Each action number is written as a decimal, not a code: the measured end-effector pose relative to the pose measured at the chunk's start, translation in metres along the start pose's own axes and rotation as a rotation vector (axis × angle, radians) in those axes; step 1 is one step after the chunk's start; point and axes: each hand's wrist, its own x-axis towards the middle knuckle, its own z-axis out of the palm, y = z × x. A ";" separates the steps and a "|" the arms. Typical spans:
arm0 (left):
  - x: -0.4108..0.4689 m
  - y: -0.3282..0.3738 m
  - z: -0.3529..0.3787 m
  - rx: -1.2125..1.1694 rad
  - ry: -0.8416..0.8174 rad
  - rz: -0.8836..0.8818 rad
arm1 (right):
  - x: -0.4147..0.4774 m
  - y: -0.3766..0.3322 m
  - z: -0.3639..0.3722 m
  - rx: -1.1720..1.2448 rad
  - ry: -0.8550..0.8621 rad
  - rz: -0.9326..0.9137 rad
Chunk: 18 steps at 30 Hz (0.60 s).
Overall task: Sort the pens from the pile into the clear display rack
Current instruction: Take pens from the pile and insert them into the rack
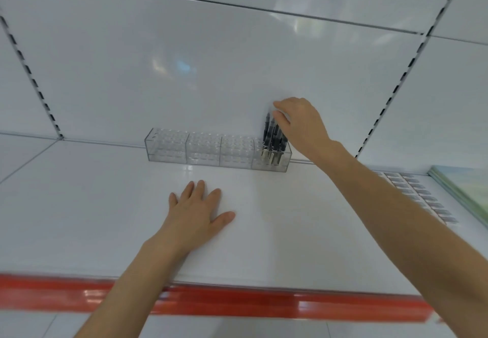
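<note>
A clear display rack [211,150] is set at the back of a white shelf [105,219], against the rear panel. Dark pens [272,137] are stood upright in its rightmost section; the other sections appear unfilled. The right hand [301,124] is placed at the pen tops, fingers curled, apparently pinching one pen, though blur obscures the contact. The left hand [196,213] is laid flat and open on the shelf, holding nothing.

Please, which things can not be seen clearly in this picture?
- Head view: right hand hides the tops of the pens; grip unclear.
- Pen count: they overlap in the clear rack.
- Labels at right: blurred, unreadable.
- Green item: cut by the edge.
</note>
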 end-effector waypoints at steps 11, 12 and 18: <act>-0.061 -0.015 -0.033 -0.119 0.298 0.007 | -0.076 -0.041 -0.038 0.276 -0.283 -0.004; -0.076 -0.020 -0.034 -0.135 0.351 -0.002 | -0.083 -0.051 -0.037 0.292 -0.297 -0.026; -0.174 -0.063 -0.027 -0.069 0.533 -0.181 | -0.116 -0.130 -0.014 0.446 -0.349 -0.206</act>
